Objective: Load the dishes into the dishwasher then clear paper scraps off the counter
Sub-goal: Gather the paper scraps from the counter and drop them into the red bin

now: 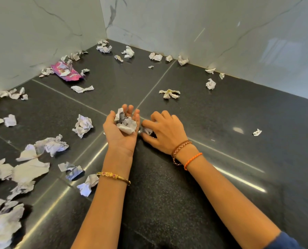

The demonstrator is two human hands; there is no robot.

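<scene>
Crumpled white paper scraps lie scattered over a black stone counter (221,123). My left hand (120,130) is turned palm up at the counter's middle and cups a small pile of scraps (125,123), fingers loosely curled round it. Right beside it, my right hand (165,132) is palm down, its fingertips pinching a small crumpled scrap (147,131) on the counter. More scraps lie close by: a crumpled ball (83,125) to the left, a flattened piece (169,93) beyond the hands, a tiny one (257,132) far right.
A pink wrapper (67,71) lies near the left marble wall (33,33). Several scraps line the back corner (104,47) and the right wall's foot. Large torn sheets (29,169) crowd the counter's left and near-left side. No dishes or dishwasher are in view.
</scene>
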